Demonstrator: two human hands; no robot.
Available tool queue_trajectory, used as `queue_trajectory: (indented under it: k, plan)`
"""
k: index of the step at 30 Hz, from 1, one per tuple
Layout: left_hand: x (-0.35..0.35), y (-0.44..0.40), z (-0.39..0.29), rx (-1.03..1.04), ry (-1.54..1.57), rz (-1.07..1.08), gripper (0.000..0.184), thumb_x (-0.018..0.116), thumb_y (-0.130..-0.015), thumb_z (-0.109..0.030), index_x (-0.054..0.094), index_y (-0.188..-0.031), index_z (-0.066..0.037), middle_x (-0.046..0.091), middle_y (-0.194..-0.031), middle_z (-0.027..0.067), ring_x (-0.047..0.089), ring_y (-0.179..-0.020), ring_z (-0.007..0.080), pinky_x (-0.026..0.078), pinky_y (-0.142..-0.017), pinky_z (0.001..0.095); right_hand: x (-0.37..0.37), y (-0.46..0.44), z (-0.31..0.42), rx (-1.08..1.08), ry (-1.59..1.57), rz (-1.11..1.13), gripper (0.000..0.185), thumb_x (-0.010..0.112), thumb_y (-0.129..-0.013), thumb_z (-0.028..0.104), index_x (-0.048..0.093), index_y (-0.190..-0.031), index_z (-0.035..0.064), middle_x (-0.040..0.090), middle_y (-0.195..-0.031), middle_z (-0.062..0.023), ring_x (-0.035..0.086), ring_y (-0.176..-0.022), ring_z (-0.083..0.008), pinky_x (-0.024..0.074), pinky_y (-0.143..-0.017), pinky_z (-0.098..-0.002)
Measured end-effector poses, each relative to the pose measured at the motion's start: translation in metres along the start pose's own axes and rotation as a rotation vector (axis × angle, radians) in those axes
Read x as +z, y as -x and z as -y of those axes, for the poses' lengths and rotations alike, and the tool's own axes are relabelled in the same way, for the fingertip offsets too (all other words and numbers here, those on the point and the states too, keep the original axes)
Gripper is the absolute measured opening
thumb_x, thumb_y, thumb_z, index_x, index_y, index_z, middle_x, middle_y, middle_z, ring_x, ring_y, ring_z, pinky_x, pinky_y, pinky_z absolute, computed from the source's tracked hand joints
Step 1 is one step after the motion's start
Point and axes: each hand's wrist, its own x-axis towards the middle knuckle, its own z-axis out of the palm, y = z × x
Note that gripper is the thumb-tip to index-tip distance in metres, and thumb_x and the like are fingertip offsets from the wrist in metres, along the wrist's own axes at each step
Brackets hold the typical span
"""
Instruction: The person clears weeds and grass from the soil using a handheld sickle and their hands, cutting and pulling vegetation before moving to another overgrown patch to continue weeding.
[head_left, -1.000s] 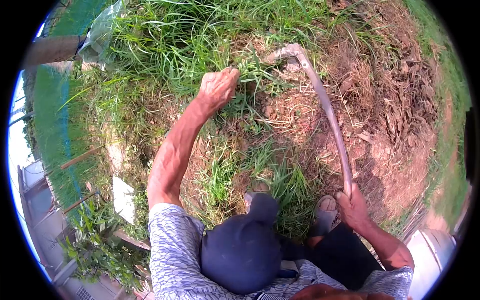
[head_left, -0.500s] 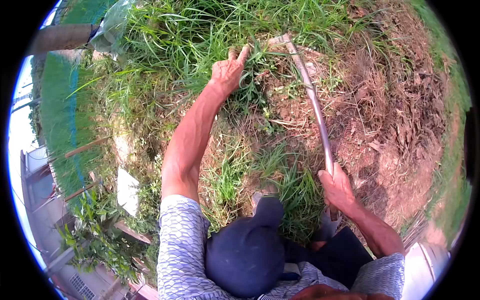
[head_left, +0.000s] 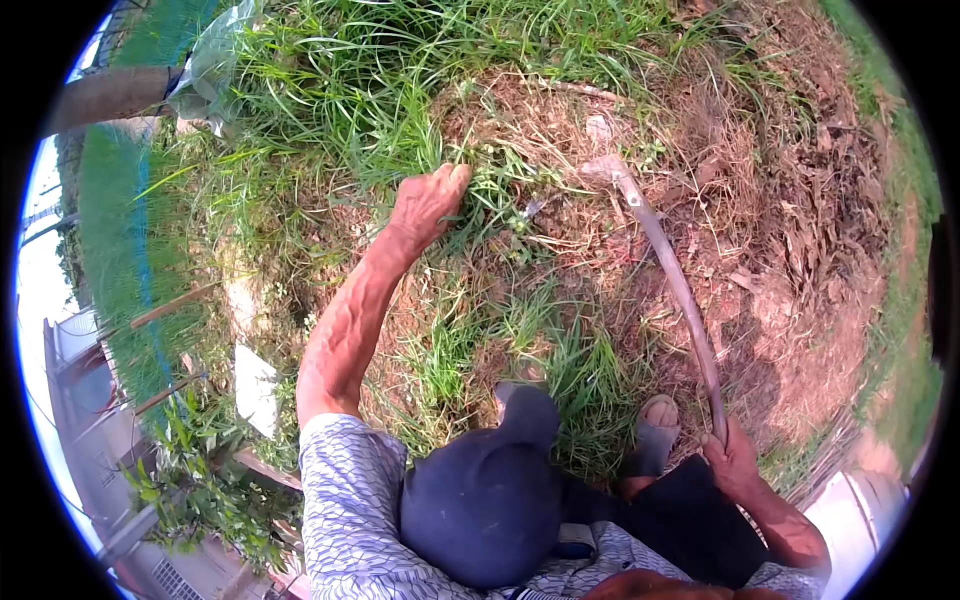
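Fingers curled in on the left hand (head_left: 430,207), at eleven o'clock from the centre of the view, right against leafy weeds (head_left: 500,190); impossible to tell whether any stems are pinched inside. Closed firmly around the lower end of a long-handled tool (head_left: 668,258) with the right hand (head_left: 735,460), at four o'clock. Slanting up and away from that grip toward eleven o'clock, with a slight bend along the wooden handle and a pale, dirt-coloured head (head_left: 605,168) at the far end. Seen from the left hand, that head at about three o'clock, past the leafy weeds and well apart from the fingers. Around the head, dry straw and bare reddish soil (head_left: 790,350), spreading toward three o'clock. Beyond the left hand, long grass (head_left: 370,90) at eleven o'clock. Just beside the right hand, toward nine o'clock, a sandalled foot (head_left: 652,435). Farther out, a white scrap (head_left: 256,390) at eight o'clock, green netting (head_left: 112,220) between nine and ten, and a post (head_left: 115,98) at ten, touching crumpled plastic (head_left: 208,75).
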Motion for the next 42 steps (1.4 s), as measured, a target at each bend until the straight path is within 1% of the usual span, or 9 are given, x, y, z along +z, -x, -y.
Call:
queue_trajectory:
  k: [7,13,14,18,19,23,27,38,42]
  plan:
    - [-0.01,-0.005,-0.006,0.023,-0.03,-0.202,0.011,0.054,-0.084,-0.009,0.048,-0.094,-0.011,0.051,-0.077,0.0071,0.06,-0.057,0.0206,0.048,-0.048,0.034,-0.003,-0.108,0.083,-0.133,-0.15,-0.208,0.027,0.06,-0.091,0.023,0.046,-0.097,-0.0003,0.051,-0.066,-0.0111,0.052,-0.058,-0.023,0.0435,-0.056,-0.04]
    - [-0.011,-0.058,0.06,-0.432,-0.101,0.134,0.056,0.054,-0.086,-0.015,0.035,-0.138,-0.008,0.042,-0.144,0.022,0.068,-0.093,0.0354,0.057,-0.072,0.0441,0.019,-0.171,0.179,-0.398,-0.112,-0.089,0.032,0.05,-0.092,0.024,0.045,-0.098,-0.0067,0.057,-0.069,-0.0319,0.062,-0.066,-0.0468,0.0467,-0.056,-0.0525]
    - [-0.011,-0.061,0.065,-0.449,-0.078,0.168,0.069,0.055,-0.086,-0.018,0.027,-0.147,-0.009,0.038,-0.148,0.0225,0.067,-0.098,0.0369,0.056,-0.078,0.0454,0.027,-0.174,0.188,-0.208,-0.182,-0.018,0.031,0.05,-0.092,0.022,0.045,-0.097,-0.0083,0.058,-0.071,-0.034,0.063,-0.068,-0.0485,0.0476,-0.057,-0.0537]
    - [0.004,-0.07,0.078,-0.605,-0.06,0.464,0.068,0.047,-0.09,-0.026,0.021,-0.151,-0.012,0.05,-0.138,0.0225,0.066,-0.103,0.0354,0.055,-0.08,0.0442,0.034,-0.171,0.201,-0.274,-0.158,-0.119,0.032,0.051,-0.092,0.021,0.045,-0.094,-0.0102,0.058,-0.069,-0.0343,0.063,-0.067,-0.0489,0.0484,-0.058,-0.0529]
    - [0.01,-0.07,0.079,-0.633,-0.059,0.421,0.046,0.043,-0.092,-0.026,0.045,-0.135,-0.008,0.066,-0.11,0.0211,0.069,-0.093,0.0321,0.056,-0.074,0.0426,0.035,-0.176,0.201,-0.309,-0.218,-0.078,0.031,0.05,-0.092,0.021,0.045,-0.093,-0.0101,0.058,-0.069,-0.0342,0.062,-0.068,-0.0492,0.0482,-0.059,-0.0539]
    - [0.034,-0.048,0.087,-0.473,-0.007,0.14,0.017,0.047,-0.088,-0.018,0.06,-0.086,-0.007,0.067,-0.073,0.0169,0.069,-0.069,0.0298,0.055,-0.061,0.0416,0.026,-0.154,0.19,-0.276,-0.126,0.006,0.034,0.048,-0.095,0.026,0.044,-0.096,-0.0077,0.053,-0.062,-0.0189,0.059,-0.055,-0.0319,0.0464,-0.052,-0.0454]
    - [0.07,-0.014,0.091,-0.303,0.029,-0.323,0.011,0.051,-0.086,-0.013,0.061,-0.084,-0.009,0.064,-0.068,0.0135,0.065,-0.062,0.0289,0.053,-0.058,0.042,-0.001,-0.077,0.139,-0.118,-0.099,0.043,0.029,0.048,-0.094,0.025,0.043,-0.1,-0.0035,0.055,-0.065,-0.023,0.061,-0.061,-0.04,0.0462,-0.058,-0.051]
    - [0.053,-0.013,0.059,-0.637,0.237,-0.324,0.019,0.047,-0.093,-0.015,0.059,-0.08,-0.007,0.061,-0.064,0.0148,0.06,-0.058,0.0315,0.048,-0.054,0.0402,0.009,-0.091,0.146,-0.154,-0.033,0.135,0.027,0.052,-0.092,0.022,0.044,-0.098,-0.0028,0.057,-0.074,-0.0283,0.061,-0.065,-0.0442,0.0475,-0.06,-0.052]
    - [-0.005,0.019,-0.002,-0.234,0.192,-0.26,0.013,0.055,-0.085,-0.01,0.054,-0.097,-0.005,0.058,-0.074,0.0118,0.061,-0.059,0.0314,0.048,-0.051,0.0399,-0.006,-0.032,0.036,-0.123,-0.011,0.024,0.025,0.055,-0.091,0.022,0.046,-0.096,-0.0005,0.055,-0.072,-0.0205,0.058,-0.063,-0.0347,0.047,-0.06,-0.0455]
